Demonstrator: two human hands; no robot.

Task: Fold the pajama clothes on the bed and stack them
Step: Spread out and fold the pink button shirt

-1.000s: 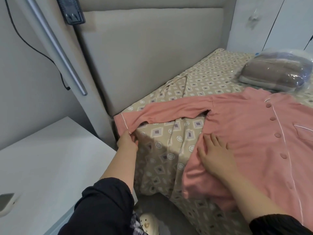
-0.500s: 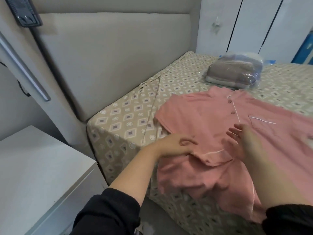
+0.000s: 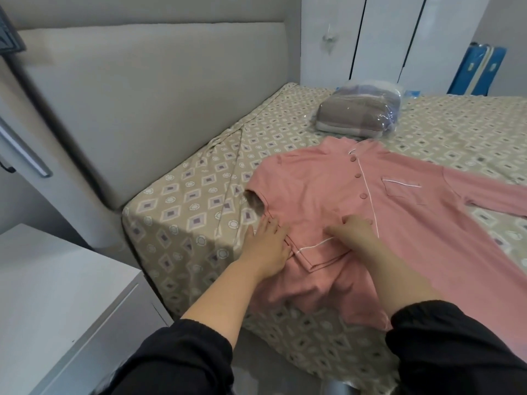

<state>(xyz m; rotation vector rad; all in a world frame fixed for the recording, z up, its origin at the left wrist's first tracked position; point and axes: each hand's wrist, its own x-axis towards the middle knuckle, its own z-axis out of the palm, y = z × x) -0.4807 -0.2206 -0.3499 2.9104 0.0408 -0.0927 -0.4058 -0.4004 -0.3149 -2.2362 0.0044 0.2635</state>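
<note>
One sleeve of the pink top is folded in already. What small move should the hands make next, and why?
Probably reach for the other sleeve and fold it across the top. The left hand and right hand lie flat on the folded sleeve, which looks settled, while the other one lies spread out on the bed.

Pajama shirt [image 3: 308,189] lies front up on the bed [image 3: 194,201], at its near left corner, with the hem hanging over the near edge. Left-side sleeve [image 3: 319,252] is folded in across the front, and the other sleeve [image 3: 496,201] runs out right. Left grip [image 3: 268,246] sits on the shirt's left edge, right grip [image 3: 353,232] on the folded sleeve. Bagged folded textiles [image 3: 359,115] sit just behind the collar. Headboard [image 3: 148,104] is left of the bed, nightstand [image 3: 57,295] near left, wardrobe doors [image 3: 382,38] behind.
</note>
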